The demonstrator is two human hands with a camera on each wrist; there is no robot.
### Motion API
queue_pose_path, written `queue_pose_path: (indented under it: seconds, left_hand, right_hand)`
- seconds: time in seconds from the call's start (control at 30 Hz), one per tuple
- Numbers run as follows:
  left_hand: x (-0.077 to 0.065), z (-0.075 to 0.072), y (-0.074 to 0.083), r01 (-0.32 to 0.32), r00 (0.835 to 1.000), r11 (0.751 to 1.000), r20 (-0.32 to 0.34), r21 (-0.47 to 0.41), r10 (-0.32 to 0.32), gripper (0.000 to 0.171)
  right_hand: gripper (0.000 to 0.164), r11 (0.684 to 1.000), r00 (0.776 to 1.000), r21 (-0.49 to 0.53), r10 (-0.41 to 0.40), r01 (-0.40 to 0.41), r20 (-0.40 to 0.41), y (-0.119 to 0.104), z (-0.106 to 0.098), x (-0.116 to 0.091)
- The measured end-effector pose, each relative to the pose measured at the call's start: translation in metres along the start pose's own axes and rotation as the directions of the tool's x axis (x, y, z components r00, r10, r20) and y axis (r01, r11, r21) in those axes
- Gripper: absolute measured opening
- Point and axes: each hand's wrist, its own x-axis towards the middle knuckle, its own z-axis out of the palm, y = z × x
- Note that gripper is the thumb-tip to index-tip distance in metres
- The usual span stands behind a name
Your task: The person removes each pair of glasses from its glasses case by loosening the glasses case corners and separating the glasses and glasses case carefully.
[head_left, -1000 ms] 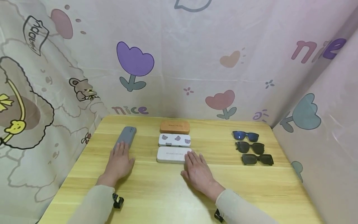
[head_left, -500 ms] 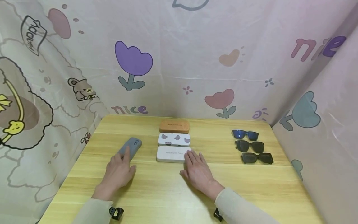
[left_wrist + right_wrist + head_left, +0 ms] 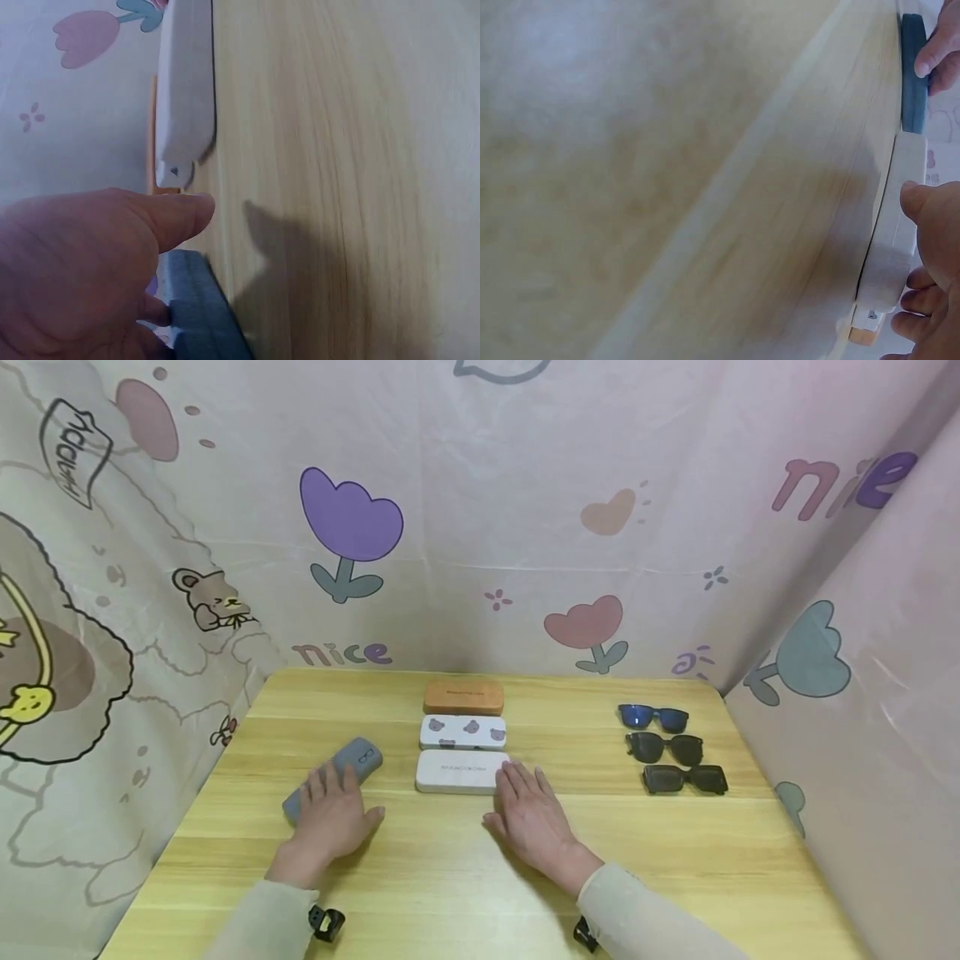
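My left hand [image 3: 330,814] lies over a blue-grey glasses case [image 3: 367,758] with a small spectacles mark, fingers extended across its top and thumb out to the side. The case sits slanted on the table at the left, its middle partly covered. In the left wrist view, the thumb stands clear above the blue-grey case [image 3: 201,311]. My right hand [image 3: 534,827] is flat, its fingertips touching the right end of a white glasses case [image 3: 453,772] with printed lettering. Directly behind are a white case with bear heads [image 3: 462,732] and an orange-brown case [image 3: 462,696], in a row.
Three pairs of dark sunglasses lie at the right: a blue-lensed pair [image 3: 654,718] at the back, a black pair [image 3: 666,748] in the middle and a squarer pair [image 3: 686,779] in front. A printed curtain [image 3: 480,510] closes off the table's [image 3: 450,877] back and sides.
My left hand has turned the blue-grey case clockwise and drawn it nearer, so it lies more slanted. One finger reached forward midway; several now lie across it. The right hand stays put.
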Motion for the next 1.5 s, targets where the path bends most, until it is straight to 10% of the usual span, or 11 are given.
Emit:
queue_pose_path:
  seconds: [0.33,0.77,1.5]
  left_hand:
    - [-0.036,-0.005,0.026,-0.137,0.984,0.991,0.114,-0.002,0.136,0.092]
    - [-0.066,0.004,0.079,-0.296,0.909,0.952,0.284,-0.078,0.306,0.092]
    - [-0.045,0.062,0.181,-0.620,0.763,0.784,0.256,0.030,0.594,0.081]
  right_hand:
    - [0.077,1.000,0.999,0.021,-0.003,0.004,-0.050,-0.001,-0.005,-0.004]
    - [0.070,0.991,0.975,0.044,-0.115,0.126,-0.188,-0.009,-0.005,-0.028]
    - [0.079,0.990,0.990,0.072,-0.119,0.124,-0.074,0.052,-0.011,-0.085]
